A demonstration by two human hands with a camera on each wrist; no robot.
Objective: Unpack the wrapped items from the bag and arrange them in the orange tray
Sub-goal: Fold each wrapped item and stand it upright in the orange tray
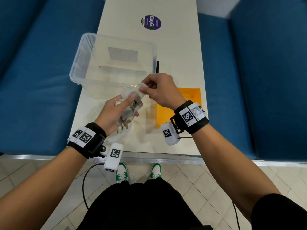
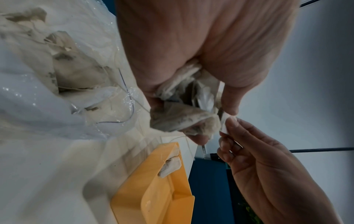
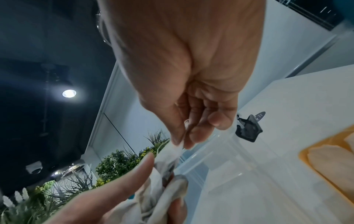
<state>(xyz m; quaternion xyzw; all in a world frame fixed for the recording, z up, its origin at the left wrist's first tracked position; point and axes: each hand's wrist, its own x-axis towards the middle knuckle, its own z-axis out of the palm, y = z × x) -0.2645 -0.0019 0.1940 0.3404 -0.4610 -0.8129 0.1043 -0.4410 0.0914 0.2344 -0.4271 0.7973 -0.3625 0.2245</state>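
Clutching a bunch of tea bags [image 1: 131, 107], the left hand [image 1: 114, 113] steadies them while the right hand [image 1: 159, 90] pinches one's corner. They look light, limp and tearable; take an edge gently. Right of both hands, the orange tray [image 1: 166, 115] holds two.

Left hand [image 2: 201, 53] grips wrapped items [image 2: 180, 119].

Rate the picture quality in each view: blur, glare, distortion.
Head view: sharp, wide-angle bending at the edges, the bundle slightly motion-blurred. Left wrist view: left hand close and soft, glare on the plastic bag, orange tray fairly clear. Right wrist view: ceiling lamp flares, right hand blurred, background dim.
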